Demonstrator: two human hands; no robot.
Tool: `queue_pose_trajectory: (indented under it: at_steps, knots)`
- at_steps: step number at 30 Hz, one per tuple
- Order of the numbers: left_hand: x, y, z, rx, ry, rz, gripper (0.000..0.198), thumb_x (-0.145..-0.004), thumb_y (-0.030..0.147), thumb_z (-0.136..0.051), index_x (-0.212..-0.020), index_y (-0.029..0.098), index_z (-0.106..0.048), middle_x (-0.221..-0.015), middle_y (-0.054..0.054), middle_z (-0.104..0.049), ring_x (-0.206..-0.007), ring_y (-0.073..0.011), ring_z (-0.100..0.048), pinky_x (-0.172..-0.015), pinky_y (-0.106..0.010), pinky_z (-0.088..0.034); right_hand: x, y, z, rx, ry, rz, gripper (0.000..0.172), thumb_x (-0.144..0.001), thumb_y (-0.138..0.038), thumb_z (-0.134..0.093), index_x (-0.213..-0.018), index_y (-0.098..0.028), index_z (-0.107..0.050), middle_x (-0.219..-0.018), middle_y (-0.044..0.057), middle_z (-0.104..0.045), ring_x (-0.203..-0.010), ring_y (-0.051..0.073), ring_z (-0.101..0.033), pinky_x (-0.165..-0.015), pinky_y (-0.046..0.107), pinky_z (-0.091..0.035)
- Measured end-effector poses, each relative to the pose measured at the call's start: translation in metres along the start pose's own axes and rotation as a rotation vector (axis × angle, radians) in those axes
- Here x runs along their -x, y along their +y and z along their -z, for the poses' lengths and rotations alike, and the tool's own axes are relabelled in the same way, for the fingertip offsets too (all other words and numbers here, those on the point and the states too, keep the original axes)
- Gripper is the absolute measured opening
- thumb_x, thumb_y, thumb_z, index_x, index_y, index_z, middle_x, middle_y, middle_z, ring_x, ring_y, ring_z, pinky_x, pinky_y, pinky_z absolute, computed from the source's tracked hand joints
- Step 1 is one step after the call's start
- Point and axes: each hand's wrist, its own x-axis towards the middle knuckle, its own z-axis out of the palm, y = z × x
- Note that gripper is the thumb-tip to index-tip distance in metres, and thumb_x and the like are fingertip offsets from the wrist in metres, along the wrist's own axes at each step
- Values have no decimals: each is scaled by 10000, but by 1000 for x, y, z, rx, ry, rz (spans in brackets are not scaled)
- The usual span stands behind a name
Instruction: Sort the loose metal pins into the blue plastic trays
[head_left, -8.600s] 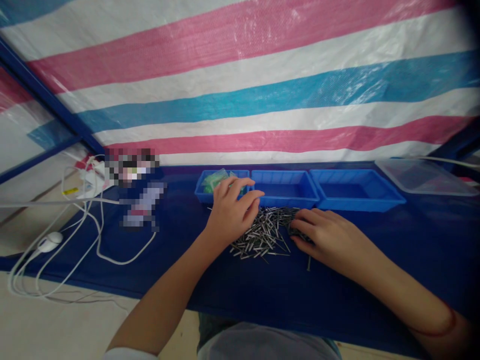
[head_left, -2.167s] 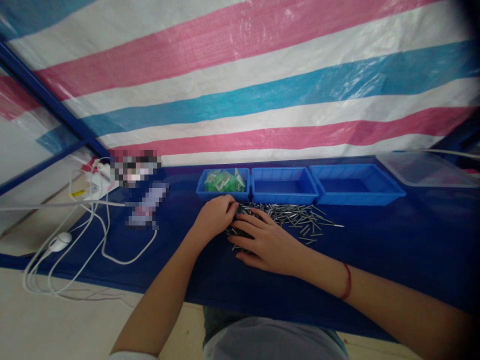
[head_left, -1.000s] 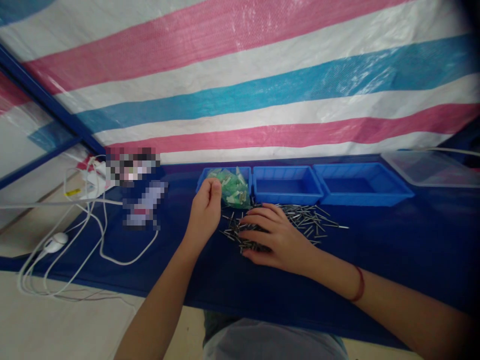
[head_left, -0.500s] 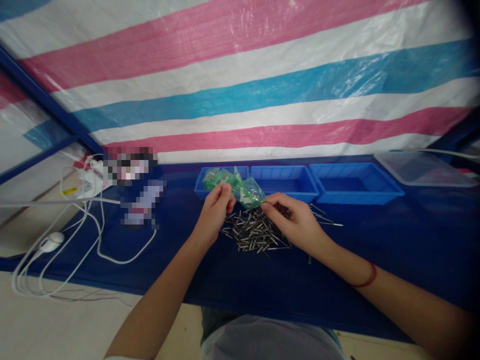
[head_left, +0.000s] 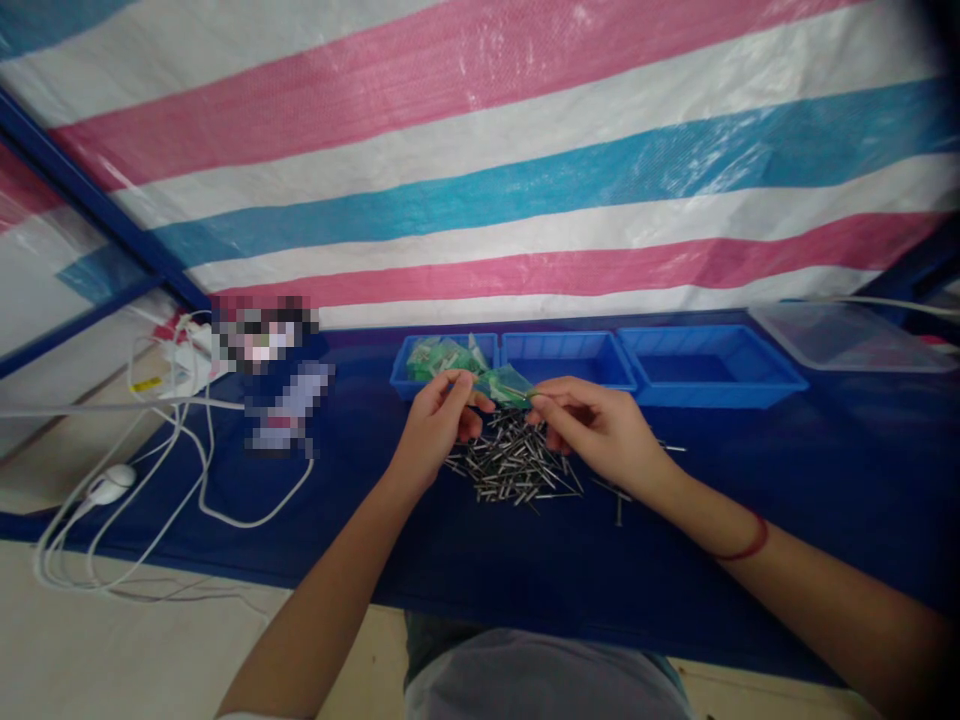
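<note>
Between my two hands a small clear-green plastic bag (head_left: pixel 507 384) is stretched above a heap of metal rivets or nails (head_left: pixel 517 462). My left hand (head_left: pixel 444 415) pinches the bag's left end between thumb and forefinger. My right hand (head_left: pixel 596 425) grips its right end the same way. Whether anything is inside the bag I cannot tell. Just behind my left hand stands a blue tray (head_left: pixel 400 372) holding several green plastic bags (head_left: pixel 442 356). A few loose metal pins (head_left: pixel 618 500) lie beside the heap, partly hidden by my right hand.
Two more blue trays, the middle tray (head_left: pixel 570 352) and the right tray (head_left: pixel 716 365), adjoin the first. A clear plastic lid (head_left: pixel 840 335) lies at the back right. White cables (head_left: pixel 202 480) and a plug (head_left: pixel 111 485) occupy the left side. A striped tarp (head_left: pixel 525 180) hangs behind the table (head_left: pixel 525 570).
The bag now sits lower and appears flatter, drawn between both hands. My left hand has moved slightly right, its lower fingers more spread. My right hand has shifted a little right.
</note>
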Motion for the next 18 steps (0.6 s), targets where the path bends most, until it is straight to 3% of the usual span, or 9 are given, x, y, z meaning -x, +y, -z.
queue_pose_trajectory:
  at_steps: [3,7,11,14,18]
  knots:
    - [-1,1,1,-10,18,-19,241,-826,387,-586,-830,147,-564,-637,18,-592,-496,-60,-523,-470,-160,-382,-1,-3,0,-78,19,-13,257,-802,-387,-645,-945,-174,-659,-836,65,-710,-619,160,-676,-502,272,-554]
    - [-1,0,0,-117,4,-84,251,-826,384,-582,-786,136,-593,-576,24,-564,-535,-74,-535,-528,-173,-414,-3,-6,0,-209,56,-24,281,-765,-377,-690,-957,-174,-659,-860,71,-712,-724,198,-705,-542,298,-596]
    - [0,-4,-2,-192,-11,-158,212,-781,320,-650,-890,149,-587,-676,27,-593,-558,-78,-563,-558,-189,-444,-5,-4,-2,-259,97,-36,266,-732,-365,-722,-898,-168,-656,-777,46,-705,-654,179,-701,-524,286,-597]
    - [1,-7,-4,-255,-19,-192,317,-776,274,-656,-1066,170,-584,-796,6,-629,-592,-93,-598,-590,-215,-478,-5,-3,-3,-232,125,-43,270,-735,-370,-715,-891,-158,-651,-757,40,-695,-574,153,-678,-491,270,-578]
    - [-1,-8,1,-377,72,-303,250,-816,292,-615,-1037,176,-633,-837,-15,-653,-619,-109,-616,-607,-230,-497,-5,-7,2,-171,115,-21,301,-791,-376,-655,-1006,-168,-628,-904,68,-697,-576,125,-656,-485,261,-556]
